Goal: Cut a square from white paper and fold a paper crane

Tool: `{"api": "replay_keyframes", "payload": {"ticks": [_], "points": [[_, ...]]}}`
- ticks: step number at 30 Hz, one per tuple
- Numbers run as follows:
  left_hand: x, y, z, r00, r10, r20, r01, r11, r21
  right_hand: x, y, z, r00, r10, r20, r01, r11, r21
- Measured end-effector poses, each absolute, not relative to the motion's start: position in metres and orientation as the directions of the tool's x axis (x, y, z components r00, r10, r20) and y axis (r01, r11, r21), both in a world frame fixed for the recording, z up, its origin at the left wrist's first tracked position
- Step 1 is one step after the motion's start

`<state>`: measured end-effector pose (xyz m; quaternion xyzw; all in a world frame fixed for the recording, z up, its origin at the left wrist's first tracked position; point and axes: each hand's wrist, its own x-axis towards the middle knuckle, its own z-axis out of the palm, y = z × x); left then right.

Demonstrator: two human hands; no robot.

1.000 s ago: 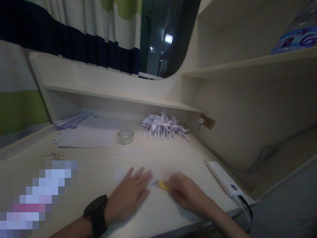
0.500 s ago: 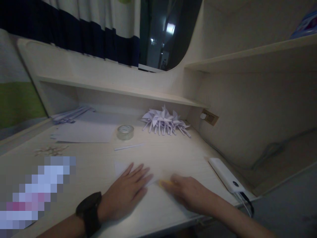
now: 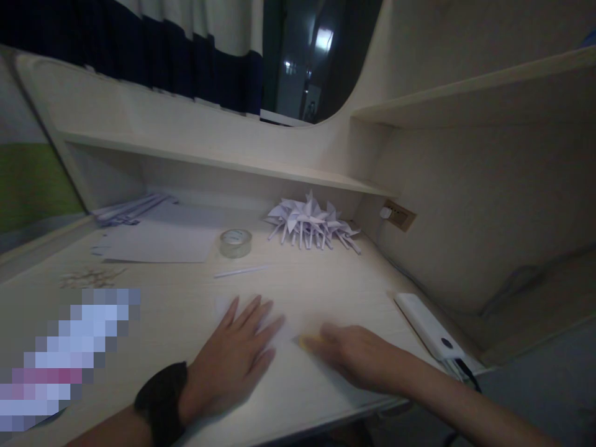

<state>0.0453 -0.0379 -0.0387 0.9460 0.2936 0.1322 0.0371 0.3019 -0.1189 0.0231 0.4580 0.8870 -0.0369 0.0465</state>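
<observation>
- Left hand (image 3: 235,360) lay flat, fingers spread, palm down on a white paper sheet (image 3: 288,366) near the front edge of the desk (image 3: 326,285); it gripped nothing, only pressed. Black watch (image 3: 161,403) on that wrist.
- Right hand (image 3: 354,357) loosely curled around one small yellow tool (image 3: 310,341), tip touching the paper just right of the left fingertips. What the tool was: cannot tell, too blurred.
- Key relation: the tool lay between the two hands, long axis roughly left-right along the desk front, tip pointing toward the left hand. The right hand had it; the left was just beside the tip.
- Paper sat under both hands, its edges hard to make out in the dim light.
- Counts: one tape roll (image 3: 235,242) mid-desk; one thin white strip (image 3: 242,271) just in front of it; one pile of folded paper pinwheels (image 3: 311,226) by the back edge, number uncountable; one stack of flat sheets (image 3: 158,242) toward the back left; one white power bank (image 3: 428,326) at the right edge, cable attached.
</observation>
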Motion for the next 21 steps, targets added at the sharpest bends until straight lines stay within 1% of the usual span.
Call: {"api": "replay_keyframes", "payload": {"ticks": [3, 8, 13, 21], "points": [[0.044, -0.041, -0.040, 0.762, 0.607, 0.226, 0.597, -0.794, 0.117, 0.301, -0.119, 0.023, -0.570, 0.814, -0.109, 0.821, 0.570, -0.037], [0.045, -0.042, -0.046, 0.750, 0.621, 0.228, 0.620, -0.780, 0.087, 0.301, -0.119, 0.023, -0.564, 0.817, -0.122, 0.823, 0.568, -0.003], [0.046, -0.039, -0.053, 0.734, 0.626, 0.264, 0.639, -0.768, 0.044, 0.301, -0.121, 0.022, -0.551, 0.825, -0.125, 0.834, 0.550, -0.048], [0.046, -0.037, -0.058, 0.728, 0.616, 0.302, 0.628, -0.775, 0.069, 0.300, -0.124, 0.013, -0.519, 0.851, -0.082, 0.854, 0.520, -0.013]]}}
